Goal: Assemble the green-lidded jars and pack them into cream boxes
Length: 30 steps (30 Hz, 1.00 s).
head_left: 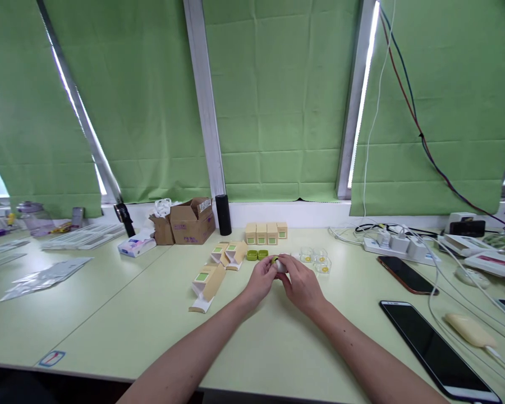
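cardboard box (192,221); black cylinder (223,215), power strip (399,247), two phones (406,274)

No readable text anywhere. Brown cardboard box (192,220) has purple print, too small to read. Small tan cartons (266,233) carry green square labels, no legible words. Tissue pack (136,246), sticker at worktop edge (51,358) and white device with red strip (494,262) show markings, all illegible.

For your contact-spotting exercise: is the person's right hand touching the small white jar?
Touching. The head view shows the right hand with its fingers wrapped against the small white jar, no gap visible.
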Each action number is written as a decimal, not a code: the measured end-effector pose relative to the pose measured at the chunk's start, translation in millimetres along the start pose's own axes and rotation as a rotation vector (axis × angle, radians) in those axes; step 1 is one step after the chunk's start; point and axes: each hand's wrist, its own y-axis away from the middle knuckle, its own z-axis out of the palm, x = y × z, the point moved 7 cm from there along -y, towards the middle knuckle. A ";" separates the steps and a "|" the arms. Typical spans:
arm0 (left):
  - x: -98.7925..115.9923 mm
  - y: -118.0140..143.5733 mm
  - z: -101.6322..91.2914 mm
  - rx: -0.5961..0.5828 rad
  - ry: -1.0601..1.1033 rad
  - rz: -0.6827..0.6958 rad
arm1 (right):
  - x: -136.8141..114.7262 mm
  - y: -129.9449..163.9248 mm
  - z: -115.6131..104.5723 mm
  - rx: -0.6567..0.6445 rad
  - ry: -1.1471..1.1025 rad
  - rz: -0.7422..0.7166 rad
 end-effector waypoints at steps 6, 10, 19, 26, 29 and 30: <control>1.4 -0.6 -2.1 0.060 0.001 0.043 | -4.8 -3.3 -0.6 0.018 0.025 -0.021; 4.2 -0.3 -0.3 0.089 0.004 0.076 | -8.2 -5.9 -3.6 0.029 0.038 -0.040; 11.1 3.2 1.1 0.190 -0.076 0.144 | -9.8 -9.4 -4.3 0.026 0.019 -0.040; 4.5 0.4 -2.1 0.163 -0.028 0.120 | -6.1 -6.9 -3.8 0.034 0.016 -0.038; -0.2 1.1 1.0 0.074 0.019 0.073 | -1.8 -4.3 -3.4 0.023 -0.004 -0.020; -0.1 2.1 3.1 0.041 0.025 0.072 | -1.2 -3.6 -3.0 0.014 -0.011 -0.016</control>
